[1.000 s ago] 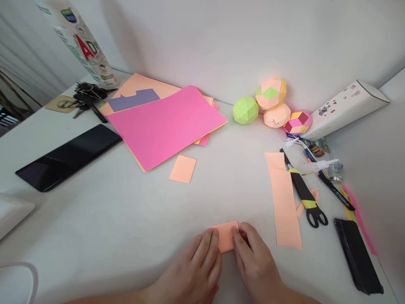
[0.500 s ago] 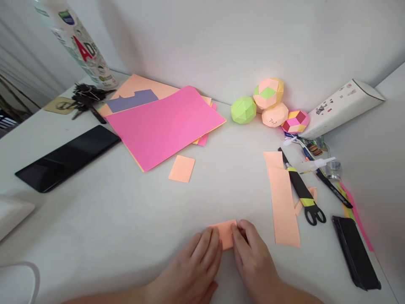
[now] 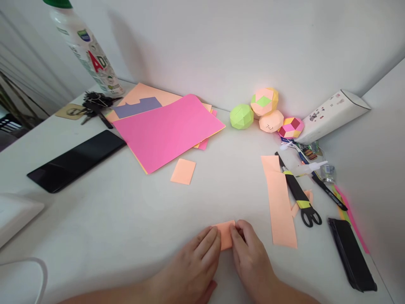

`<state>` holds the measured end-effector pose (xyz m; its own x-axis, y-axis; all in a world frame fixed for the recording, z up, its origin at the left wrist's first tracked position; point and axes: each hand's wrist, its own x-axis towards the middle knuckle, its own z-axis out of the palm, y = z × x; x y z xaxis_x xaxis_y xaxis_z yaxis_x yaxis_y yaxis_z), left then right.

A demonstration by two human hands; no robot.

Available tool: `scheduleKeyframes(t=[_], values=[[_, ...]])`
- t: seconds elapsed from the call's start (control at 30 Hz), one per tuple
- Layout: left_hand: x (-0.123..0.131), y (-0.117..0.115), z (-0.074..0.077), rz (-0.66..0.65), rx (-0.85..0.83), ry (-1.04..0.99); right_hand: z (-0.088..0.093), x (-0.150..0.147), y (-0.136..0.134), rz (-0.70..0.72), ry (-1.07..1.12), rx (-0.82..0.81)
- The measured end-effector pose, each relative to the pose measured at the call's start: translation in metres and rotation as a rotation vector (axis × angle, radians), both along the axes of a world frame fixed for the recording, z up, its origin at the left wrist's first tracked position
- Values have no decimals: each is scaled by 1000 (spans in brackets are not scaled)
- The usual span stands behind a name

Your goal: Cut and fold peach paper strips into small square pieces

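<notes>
On the white table (image 3: pixel 136 223), a small folded piece of peach paper (image 3: pixel 226 235) lies between my two hands. My left hand (image 3: pixel 198 261) holds its left side down, fingers together across the surface. At the right edge, my right hand (image 3: pixel 253 253) pinches the paper between thumb and fingers. The undersides of the fingertips are hidden. Farther off lies a peach paper square (image 3: pixel 183 171). To the right of my hands is a long peach paper strip (image 3: pixel 280 211).
Scissors (image 3: pixel 299 194) lie beside the strip, near a black case (image 3: pixel 352 254). Pink sheets (image 3: pixel 171 131), a black phone (image 3: pixel 76 161), keys (image 3: pixel 96 103) and a bottle (image 3: pixel 90 55) are at the left and back. Faceted paper balls (image 3: pixel 241 116) rest by the wall.
The view has shifted slightly, showing more of the bottle's top. Both hands keep about the same hold on the folded paper.
</notes>
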<state>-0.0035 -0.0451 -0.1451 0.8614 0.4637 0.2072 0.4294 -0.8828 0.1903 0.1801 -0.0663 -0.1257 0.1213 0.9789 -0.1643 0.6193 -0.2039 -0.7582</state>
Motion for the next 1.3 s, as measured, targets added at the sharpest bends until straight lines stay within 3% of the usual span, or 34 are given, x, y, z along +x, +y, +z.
scheduleKeyframes(t=[0.43,0.53,0.6,0.7,0.8,1.07,1.3], values=[[-4,22,27,-130,-267,107,3,-2,4,7,-27,36],[-6,26,32,-141,-330,102,-1,1,2,45,-135,56],[-7,28,33,-148,-360,83,-7,5,-1,145,-273,170],[-8,32,32,-167,-372,42,-17,10,-3,328,-501,416],[-8,33,27,-180,-335,17,-23,11,-3,366,-655,543],[-7,30,16,-148,-203,-61,-28,14,0,356,-865,636],[-7,29,11,-135,-159,-110,-39,34,-2,333,-990,678]])
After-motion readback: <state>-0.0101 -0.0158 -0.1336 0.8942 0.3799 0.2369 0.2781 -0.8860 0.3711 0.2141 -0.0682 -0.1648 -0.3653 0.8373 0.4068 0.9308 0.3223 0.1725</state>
